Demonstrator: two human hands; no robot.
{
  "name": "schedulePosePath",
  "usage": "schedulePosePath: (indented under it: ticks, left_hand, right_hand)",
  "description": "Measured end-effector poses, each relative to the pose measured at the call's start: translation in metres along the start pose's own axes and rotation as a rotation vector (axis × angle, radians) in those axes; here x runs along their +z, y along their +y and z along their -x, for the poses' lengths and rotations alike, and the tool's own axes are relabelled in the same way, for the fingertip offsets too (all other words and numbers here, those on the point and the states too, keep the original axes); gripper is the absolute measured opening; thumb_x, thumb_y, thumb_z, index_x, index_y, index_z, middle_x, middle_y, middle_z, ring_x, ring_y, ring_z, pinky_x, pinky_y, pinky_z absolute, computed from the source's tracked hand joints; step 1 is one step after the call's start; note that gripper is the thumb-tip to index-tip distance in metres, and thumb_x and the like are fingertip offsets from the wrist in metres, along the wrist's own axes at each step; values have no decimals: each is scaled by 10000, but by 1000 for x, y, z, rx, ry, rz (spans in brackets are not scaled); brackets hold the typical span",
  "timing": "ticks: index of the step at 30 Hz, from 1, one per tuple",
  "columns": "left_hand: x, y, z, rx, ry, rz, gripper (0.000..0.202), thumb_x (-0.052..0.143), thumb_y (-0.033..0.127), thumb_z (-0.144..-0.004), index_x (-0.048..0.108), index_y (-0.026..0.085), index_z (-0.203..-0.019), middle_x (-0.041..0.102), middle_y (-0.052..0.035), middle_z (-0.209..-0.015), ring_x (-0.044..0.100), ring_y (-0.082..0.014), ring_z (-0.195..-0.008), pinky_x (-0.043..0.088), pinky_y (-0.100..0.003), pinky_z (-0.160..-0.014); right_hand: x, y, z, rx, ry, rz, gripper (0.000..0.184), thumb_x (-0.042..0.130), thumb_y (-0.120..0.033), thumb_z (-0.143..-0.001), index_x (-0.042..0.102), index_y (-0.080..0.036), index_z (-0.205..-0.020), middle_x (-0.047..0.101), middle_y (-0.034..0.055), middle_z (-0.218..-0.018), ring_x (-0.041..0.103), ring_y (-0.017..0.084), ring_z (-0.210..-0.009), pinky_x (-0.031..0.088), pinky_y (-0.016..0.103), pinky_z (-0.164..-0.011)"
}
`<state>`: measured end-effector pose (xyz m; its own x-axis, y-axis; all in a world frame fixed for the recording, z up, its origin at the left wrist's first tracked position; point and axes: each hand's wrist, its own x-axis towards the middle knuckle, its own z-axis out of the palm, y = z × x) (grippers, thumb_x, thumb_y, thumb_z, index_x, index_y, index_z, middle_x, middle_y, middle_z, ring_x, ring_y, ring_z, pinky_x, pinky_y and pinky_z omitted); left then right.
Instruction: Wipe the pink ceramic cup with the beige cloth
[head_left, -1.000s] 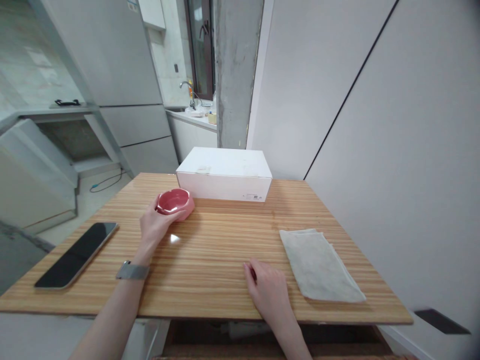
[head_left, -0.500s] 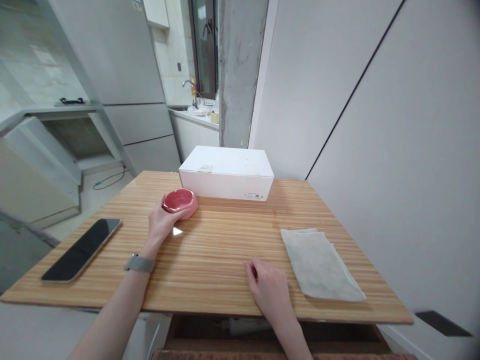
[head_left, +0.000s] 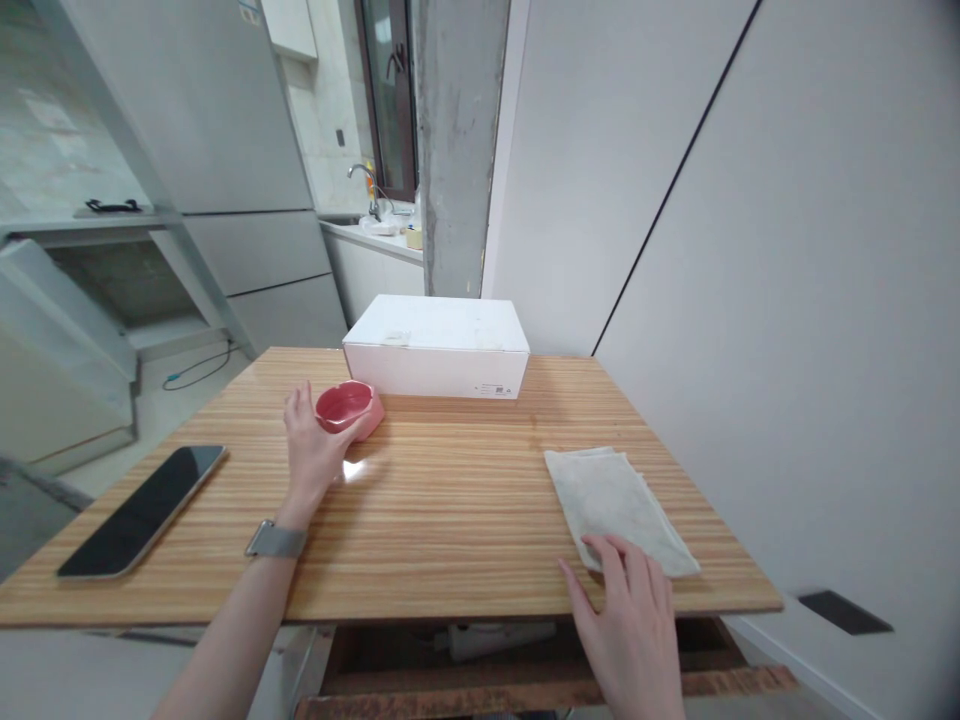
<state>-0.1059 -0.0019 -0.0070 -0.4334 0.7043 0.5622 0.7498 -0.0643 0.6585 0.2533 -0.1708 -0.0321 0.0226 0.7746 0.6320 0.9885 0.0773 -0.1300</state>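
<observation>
A pink ashtray (head_left: 346, 406) with a notched rim sits on the wooden table, left of the middle. Beside it is my left hand (head_left: 319, 440), fingers spread and raised off its left side, the thumb lying along its near side; whether the thumb touches it I cannot tell. A folded pale grey-green cloth (head_left: 611, 500) lies flat on the right. My right hand (head_left: 626, 600) is over the cloth's near edge, fingers apart and slightly bent, with nothing held. Contact between fingertips and cloth is unclear.
At the table's far side stands a white box (head_left: 439, 350). A black phone (head_left: 142, 510) lies near the left edge. Below the front edge of the table (head_left: 450, 560), an open drawer (head_left: 540, 690) holds a white object. A white wall rises on the right.
My left fingers have loosened from the ashtray and spread. My right hand has moved right to the cloth, its fingers opening from a loose curl. The view has shifted slightly.
</observation>
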Motion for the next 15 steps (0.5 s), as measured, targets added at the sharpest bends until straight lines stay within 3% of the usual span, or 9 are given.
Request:
schedulePosePath:
  ticks: [3,5,8,10,13,15]
  left_hand:
    - [-2,29,16,104,86,90,589,627,397,-776,467,149,-1286,478,-137,-1311,417,-265,-1263,319,-409,-1076]
    - [-2,51,34,102,-25,209,389,560,368,-830,565,177,-1169,575,-98,-1192,517,-242,-1154,388,-404,-1013]
    - [-1,85,70,-17,-448,449,338,510,412,-857,630,171,-1062,663,-77,-988,624,-205,-898,501,-349,-804]
    - [1,104,96,-140,-746,613,407,479,451,-870,611,170,-1132,667,-82,-940,633,-186,-819,514,-310,-707]
    - [0,128,129,-295,-1034,780,508,469,480,-869,494,219,-1304,622,-104,-1094,638,-165,-801,516,-274,-636]
    - [-2,137,143,-380,-1164,844,553,463,485,-869,427,234,-1361,637,-96,-1042,638,-157,-750,513,-270,-605]
  right_hand:
    - [1,14,6,-28,20,31,389,370,-474,-935,583,-157,-1008,620,118,-924,560,258,-882,415,401,-803]
    - [1,19,5,-46,16,14,344,371,-426,-947,588,-163,-987,635,101,-907,579,237,-863,425,384,-810]
    - [-1,18,-1,-30,34,-16,282,385,-353,-951,596,-166,-949,653,82,-866,602,212,-820,442,358,-799]
    - [-4,11,-6,-12,61,-51,253,402,-322,-945,599,-163,-944,660,78,-850,611,204,-797,456,346,-780]
    - [-8,-15,-10,-30,86,-154,203,435,-277,-934,600,-162,-962,666,79,-853,619,199,-787,473,338,-759]
    - [-8,-39,-10,-74,85,-260,172,448,-228,-926,600,-163,-978,669,74,-848,625,190,-779,486,322,-732]
